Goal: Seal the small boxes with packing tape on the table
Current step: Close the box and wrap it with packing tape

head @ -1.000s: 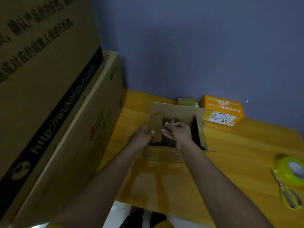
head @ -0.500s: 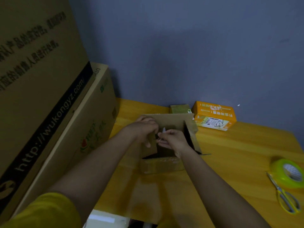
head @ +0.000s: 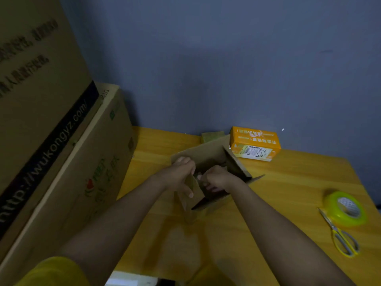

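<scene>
Two large brown cardboard cartons (head: 51, 141) stand stacked at the left of the yellow wooden table (head: 288, 193). Mid-table sits the small open brown cardboard box (head: 208, 155), flaps up, tilted. The left hand (head: 181, 174) pinches its left flap; the right hand (head: 216, 178) curls closed inside, contents hidden. Far right lies an orange carton (head: 254, 145); near right, a green tape roll (head: 346, 207) touches yellow-handled scissors (head: 340, 236).

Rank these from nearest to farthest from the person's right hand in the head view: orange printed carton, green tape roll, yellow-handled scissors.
From the right hand:
1. Orange printed carton, against the wall, just beyond.
2. Green tape roll, far right.
3. Yellow-handled scissors, right, beside the roll, slightly farther.
</scene>
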The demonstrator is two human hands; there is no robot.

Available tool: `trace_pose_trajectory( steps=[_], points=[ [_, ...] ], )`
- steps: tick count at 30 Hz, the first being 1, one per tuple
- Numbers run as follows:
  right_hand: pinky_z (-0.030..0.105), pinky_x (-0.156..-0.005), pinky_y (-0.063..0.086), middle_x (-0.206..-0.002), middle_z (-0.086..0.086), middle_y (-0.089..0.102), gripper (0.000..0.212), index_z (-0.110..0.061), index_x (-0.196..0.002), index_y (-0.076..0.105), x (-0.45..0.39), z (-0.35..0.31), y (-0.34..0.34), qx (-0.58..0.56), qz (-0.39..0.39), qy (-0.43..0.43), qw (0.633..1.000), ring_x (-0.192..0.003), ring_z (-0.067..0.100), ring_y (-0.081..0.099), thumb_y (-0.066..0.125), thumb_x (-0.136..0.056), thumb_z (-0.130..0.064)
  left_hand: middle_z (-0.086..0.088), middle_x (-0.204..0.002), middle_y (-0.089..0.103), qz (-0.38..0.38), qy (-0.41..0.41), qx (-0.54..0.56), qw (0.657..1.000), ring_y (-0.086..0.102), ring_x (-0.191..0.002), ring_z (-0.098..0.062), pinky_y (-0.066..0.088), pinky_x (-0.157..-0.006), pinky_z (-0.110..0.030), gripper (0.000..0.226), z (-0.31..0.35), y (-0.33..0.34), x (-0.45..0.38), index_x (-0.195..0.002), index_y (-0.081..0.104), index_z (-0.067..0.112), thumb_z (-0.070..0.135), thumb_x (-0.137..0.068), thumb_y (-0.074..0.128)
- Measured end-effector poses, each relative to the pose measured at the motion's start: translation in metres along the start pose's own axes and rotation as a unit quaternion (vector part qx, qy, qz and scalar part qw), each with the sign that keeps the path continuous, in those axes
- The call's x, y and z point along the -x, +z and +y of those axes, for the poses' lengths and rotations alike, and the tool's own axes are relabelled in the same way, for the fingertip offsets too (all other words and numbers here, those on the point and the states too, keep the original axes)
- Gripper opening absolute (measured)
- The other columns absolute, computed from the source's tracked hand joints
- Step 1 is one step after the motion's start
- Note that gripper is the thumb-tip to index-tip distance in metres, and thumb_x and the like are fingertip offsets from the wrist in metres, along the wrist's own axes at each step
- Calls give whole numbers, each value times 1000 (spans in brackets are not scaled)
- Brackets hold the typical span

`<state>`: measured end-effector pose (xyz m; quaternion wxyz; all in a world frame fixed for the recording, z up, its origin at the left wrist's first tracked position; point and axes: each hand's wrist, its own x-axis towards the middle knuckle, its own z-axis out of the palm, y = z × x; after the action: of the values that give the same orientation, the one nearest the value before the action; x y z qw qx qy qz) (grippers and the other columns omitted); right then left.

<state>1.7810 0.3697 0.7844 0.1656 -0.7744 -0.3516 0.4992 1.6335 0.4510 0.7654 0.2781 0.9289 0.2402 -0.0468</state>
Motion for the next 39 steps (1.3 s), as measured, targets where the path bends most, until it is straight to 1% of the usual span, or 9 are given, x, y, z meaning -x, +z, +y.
trace_pose_trajectory(
  steps=[5, 8, 11, 20, 24, 28, 32, 36, 39],
  points=[
    [37, -88, 51, -102, 8, 66, 20, -9, -96, 64, 0, -2, 6, 45, -13, 23, 999, -98, 22, 63, 54, -97, -27, 3, -103, 31, 4, -11, 0, 1000, 29, -101, -13, 28, -66, -27, 60, 3, 4, 2, -95, 35, 16, 42, -69, 82],
    [37, -88, 52, -102, 7, 65, 19, -10, -97, 61, -1, 1, 5, 28, -5, 23, 999, -97, 22, 62, 54, -98, -29, 2, -105, 31, 12, -2, 0, 1000, 29, -101, -14, 28, -63, -18, 60, 3, 6, 4, -95, 35, 15, 42, -69, 82],
    [35, -86, 50, -100, 6, 64, 24, -7, -105, 63, -3, 5, 4, 29, 4, 22, 999, -95, 20, 61, 53, -99, -28, 3, -106, 31, 8, -6, -10, 1000, 29, -102, -13, 25, -63, -27, 60, 4, 8, 4, -96, 35, 16, 42, -69, 82],
    [37, -81, 45, -85, 10, 64, 32, -10, -80, 65, -6, 10, -3, 144, 36, -30, 989, -83, 23, 59, 53, -98, -34, 4, -108, 30, 1, -25, -11, 1000, 29, -106, -13, 37, -75, -29, 58, 4, 14, 2, -100, 36, 20, 42, -70, 81],
    [36, -80, 45, -95, 7, 64, 25, -13, -96, 65, -9, 3, -1, 289, 68, -16, 955, -98, 26, 60, 54, -97, -35, 5, -108, 30, -8, -32, -8, 999, 31, -108, -14, 41, -79, -32, 59, 6, 17, -1, -102, 37, 21, 43, -69, 81],
    [39, -86, 45, -118, 9, 62, 22, -11, -117, 60, 1, 7, -15, 490, 144, 0, 860, -109, 29, 59, 53, -95, -12, 3, -106, 32, 22, -47, -6, 999, 31, -104, -16, 38, -72, -32, 62, 3, 10, 6, -97, 36, 19, 47, -67, 82],
    [36, -79, 49, -112, 7, 66, 25, -15, -115, 66, 1, 8, -26, 354, 168, -109, 914, -104, 26, 60, 50, -99, -26, 3, -98, 33, 77, -65, -81, 992, 31, -95, -15, 22, -67, -27, 69, 5, 8, 14, -95, 35, 17, 59, -62, 79],
    [30, -89, 48, -116, 1, 69, 26, -15, -117, 69, 25, 3, -20, 205, 174, -238, 933, -109, 18, 60, 56, -96, -22, 1, -97, 41, 107, -102, -92, 985, 42, -98, -20, 29, -74, -29, 74, 25, 19, 11, -94, 34, 18, 68, -59, 75],
    [25, -88, 46, -114, 2, 69, 25, -13, -117, 69, 48, 15, -9, 164, 181, -265, 933, -105, 15, 61, 60, -94, -19, -1, -101, 47, 115, -118, -79, 983, 44, -103, -22, 31, -78, -30, 73, 42, 32, 12, -94, 33, 18, 66, -60, 76]
  ],
)
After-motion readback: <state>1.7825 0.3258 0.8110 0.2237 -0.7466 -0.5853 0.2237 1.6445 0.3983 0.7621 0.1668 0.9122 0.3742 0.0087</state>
